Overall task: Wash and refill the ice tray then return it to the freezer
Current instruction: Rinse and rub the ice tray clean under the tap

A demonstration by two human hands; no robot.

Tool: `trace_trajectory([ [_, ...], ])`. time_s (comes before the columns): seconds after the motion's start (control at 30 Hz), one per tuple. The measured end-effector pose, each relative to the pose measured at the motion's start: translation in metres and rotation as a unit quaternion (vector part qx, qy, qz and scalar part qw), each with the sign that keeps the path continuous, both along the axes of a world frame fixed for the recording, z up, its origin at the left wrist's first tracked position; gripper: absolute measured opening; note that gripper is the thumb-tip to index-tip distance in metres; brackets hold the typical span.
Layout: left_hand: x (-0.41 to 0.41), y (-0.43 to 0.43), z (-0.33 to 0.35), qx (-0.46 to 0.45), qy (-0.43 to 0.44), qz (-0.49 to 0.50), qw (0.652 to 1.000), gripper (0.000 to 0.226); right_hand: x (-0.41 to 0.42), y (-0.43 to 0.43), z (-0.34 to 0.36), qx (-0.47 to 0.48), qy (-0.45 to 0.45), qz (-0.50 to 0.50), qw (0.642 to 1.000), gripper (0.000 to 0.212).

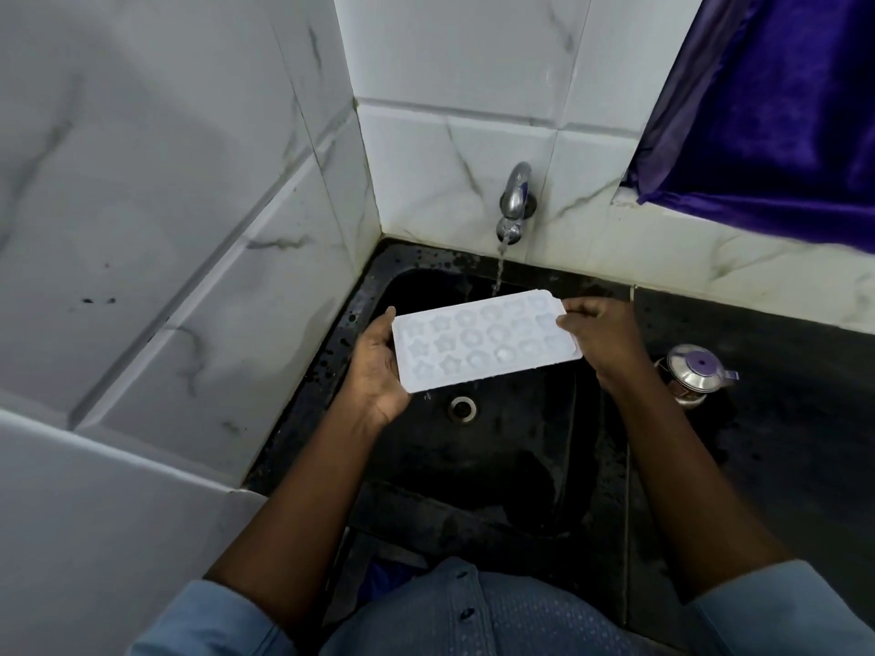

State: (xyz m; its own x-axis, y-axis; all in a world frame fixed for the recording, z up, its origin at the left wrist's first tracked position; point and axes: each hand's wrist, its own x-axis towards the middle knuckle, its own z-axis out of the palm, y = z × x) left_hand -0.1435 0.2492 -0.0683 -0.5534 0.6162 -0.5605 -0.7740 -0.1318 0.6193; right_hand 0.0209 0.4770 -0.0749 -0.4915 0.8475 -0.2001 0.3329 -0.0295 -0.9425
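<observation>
We note soft, cool, moderately dim light. The white marble-veined wall tiles point(454, 134) read grey on the left and brighter on the far wall. The black stone sink basin point(521, 466) shows little detail; its near part sinks into shadow. The white plastic ice tray with moulded cells point(483, 343) is the brightest area, its cells washed pale. The chrome wall tap point(516, 196) carries a small highlight. Tile lines bow toward the left edge; the frame is slightly soft.

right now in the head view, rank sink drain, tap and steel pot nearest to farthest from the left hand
1. sink drain, below the left hand
2. tap, on the back wall
3. steel pot, far right counter
</observation>
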Motion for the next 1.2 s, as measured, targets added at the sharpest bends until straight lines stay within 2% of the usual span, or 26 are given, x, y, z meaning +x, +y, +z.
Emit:
trace_trajectory([
  [0.23,0.014,-0.015,-0.014,-0.036,-0.004,-0.024,0.999,0.069,0.005,-0.013,-0.007,0.037,-0.036,0.033,0.998,0.026],
  [0.33,0.018,-0.015,-0.017,-0.06,0.006,-0.014,0.998,0.074,0.003,-0.02,-0.006,0.133,-0.085,0.048,0.986,0.022],
  [0.43,0.021,-0.013,-0.019,-0.072,0.007,0.02,0.997,0.075,-0.006,-0.037,-0.007,0.28,-0.201,0.131,0.93,0.046],
  [0.5,0.02,-0.013,-0.021,-0.079,0.006,0.029,0.996,0.078,-0.011,-0.053,-0.016,0.331,-0.272,0.192,0.883,0.068],
  [0.6,0.017,-0.016,-0.024,-0.102,-0.004,0.047,0.994,0.08,-0.015,-0.078,-0.029,0.371,-0.333,0.235,0.834,0.085],
  [0.8,0.018,-0.021,-0.03,-0.141,-0.01,0.059,0.988,0.087,-0.025,-0.115,-0.033,0.413,-0.318,0.328,0.788,0.105],
  [0.93,0.016,-0.02,-0.034,-0.119,-0.015,0.048,0.992,0.091,-0.035,-0.137,-0.023,0.408,-0.251,0.428,0.767,0.099],
  [1.03,0.019,-0.019,-0.031,-0.111,-0.035,0.053,0.992,0.085,-0.037,-0.151,-0.023,0.443,-0.208,0.492,0.72,0.089],
  [1.1,0.019,-0.021,-0.031,-0.094,-0.051,0.04,0.993,0.091,-0.037,-0.156,-0.026,0.467,-0.189,0.504,0.702,0.084],
  [1.2,0.018,-0.023,-0.03,-0.07,-0.049,0.048,0.995,0.09,-0.035,-0.149,-0.025,0.49,-0.206,0.474,0.702,0.089],
])
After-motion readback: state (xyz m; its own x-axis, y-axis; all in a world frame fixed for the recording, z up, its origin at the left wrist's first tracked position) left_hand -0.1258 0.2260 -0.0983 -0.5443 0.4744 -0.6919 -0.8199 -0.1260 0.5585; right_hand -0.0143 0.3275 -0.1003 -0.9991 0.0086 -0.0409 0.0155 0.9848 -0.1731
